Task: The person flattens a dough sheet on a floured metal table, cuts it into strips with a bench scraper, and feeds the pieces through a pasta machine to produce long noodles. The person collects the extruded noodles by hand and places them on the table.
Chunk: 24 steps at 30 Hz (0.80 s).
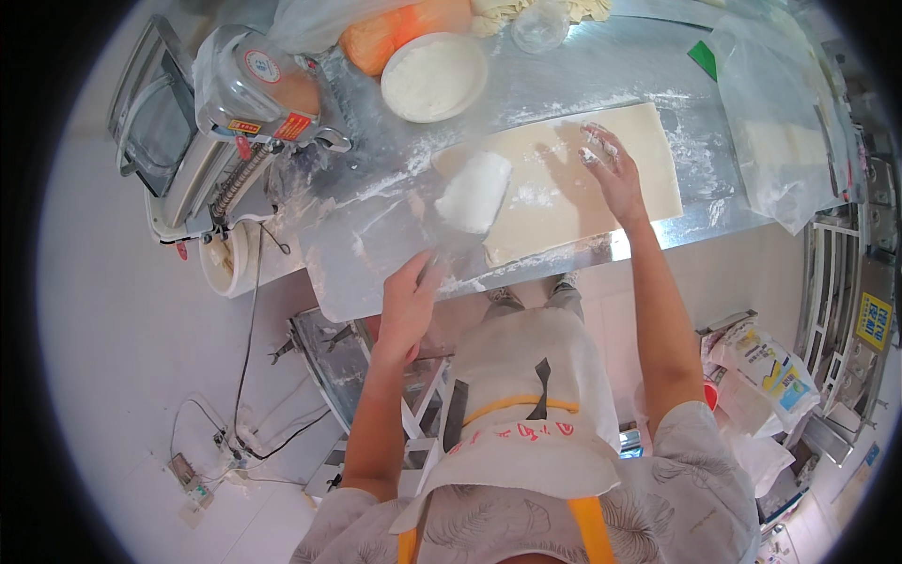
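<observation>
A pale rectangular dough sheet (573, 188) lies on the floured steel table (376, 254). My right hand (611, 169) rests flat on its far right part, with floury fingers spread. A thick white slab (474, 193) sits at the sheet's left end. It seems to lie on a broad metal blade (443, 246) that blurs into the steel surface. My left hand (409, 305) is at the table's near edge, closed around what looks like the blade's handle. The handle itself is hidden by my fingers.
A white bowl of flour (434, 77) and an orange bag (404, 28) stand at the back. A plastic-wrapped machine (254, 94) sits at the table's left end above a white bucket (225, 263). Clear plastic (780, 141) covers dough at the right. Cables (244, 432) lie on the floor.
</observation>
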Each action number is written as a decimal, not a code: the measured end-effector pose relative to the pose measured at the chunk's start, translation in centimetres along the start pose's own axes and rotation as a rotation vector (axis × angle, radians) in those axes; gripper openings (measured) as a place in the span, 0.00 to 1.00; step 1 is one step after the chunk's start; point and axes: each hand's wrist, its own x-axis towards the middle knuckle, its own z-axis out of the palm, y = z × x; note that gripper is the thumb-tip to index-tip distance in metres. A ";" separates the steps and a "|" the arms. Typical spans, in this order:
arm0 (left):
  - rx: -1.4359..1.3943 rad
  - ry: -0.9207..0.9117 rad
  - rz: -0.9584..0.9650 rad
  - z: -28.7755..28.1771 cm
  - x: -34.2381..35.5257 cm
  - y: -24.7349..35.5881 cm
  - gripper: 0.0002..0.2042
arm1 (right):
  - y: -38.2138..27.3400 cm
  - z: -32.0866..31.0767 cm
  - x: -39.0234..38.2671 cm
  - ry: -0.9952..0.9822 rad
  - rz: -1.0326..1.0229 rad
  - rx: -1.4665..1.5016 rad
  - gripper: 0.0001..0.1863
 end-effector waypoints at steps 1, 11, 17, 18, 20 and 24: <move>0.018 0.017 -0.004 -0.2 -0.2 -0.5 0.13 | 0.0 -0.5 0.4 -0.045 -0.114 -0.285 0.26; 0.000 0.153 -0.209 -2.5 -2.5 -7.4 0.14 | 0.4 14.7 0.8 -0.182 -0.332 -0.978 0.39; -0.207 0.197 -0.276 -3.4 -3.9 -9.1 0.14 | -2.0 20.9 -1.7 -0.413 -0.403 -0.952 0.39; -0.217 0.196 -0.283 -3.4 -3.9 -9.0 0.14 | -1.6 20.5 -1.8 -0.388 -0.484 -1.021 0.39; -0.263 0.219 -0.302 -3.6 -3.5 -8.4 0.14 | -0.5 18.0 -1.4 -0.393 -0.462 -1.003 0.39; -0.355 0.232 -0.259 -3.8 -3.0 -9.4 0.12 | 0.6 8.1 1.4 -0.214 -0.350 -1.061 0.40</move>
